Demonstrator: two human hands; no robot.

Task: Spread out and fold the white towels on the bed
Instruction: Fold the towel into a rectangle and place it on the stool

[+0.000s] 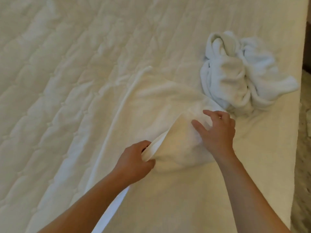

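Soft, limp white terry towel (170, 101) partly spread on quilted cream bed (50, 81), near its right edge. Left grip (139, 158) pinched on a raised hem fold; right grip (217, 132) splayed apart on the cloth. Light and floppy, probably best taken at corners. Crumpled white towel pile (244, 73) just beyond; mottled floor (303, 174) at right.

- Large bed (50, 81) with a cream quilted fabric top stitched in wavy channels. It fills nearly the whole view, and its right edge runs down the right side.
- Mottled grey-beige floor (302, 190) lies beside that edge, lower right; material unclear.
- Dark brown strip (308, 47) at upper right; cannot be identified.
- Lighting warm and diffuse; shadows faint.
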